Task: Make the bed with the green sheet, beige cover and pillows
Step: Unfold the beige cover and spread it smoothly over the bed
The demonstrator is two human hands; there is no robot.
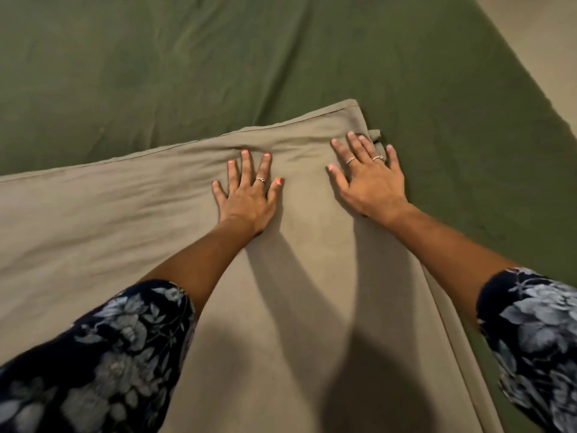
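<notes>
Basically both hands flat on fabric. Left hand (pixel 246 189), fingers straight and spread, palm pressing down on the folded beige cotton cover (pixel 125 220), a little in from its far hemmed edge; holding nothing. Right hand (pixel 367 176), fingers also straight and splayed, pressing flat near the cover's far right corner, fingertips reaching to the edge where a small fold of fabric sticks out; nothing gripped. Rings on both hands, orange nail polish on the left one. Cover lies in layers on top of the dark green bed sheet (pixel 218 64), which spreads wrinkled across the bed beyond and to the right of it. Cover fills the near left part of view, its right edge running diagonally. Dark floral-print sleeves (pixel 103 348) on both forearms. Pale floor strip (pixel 543 32) at top right corner.
</notes>
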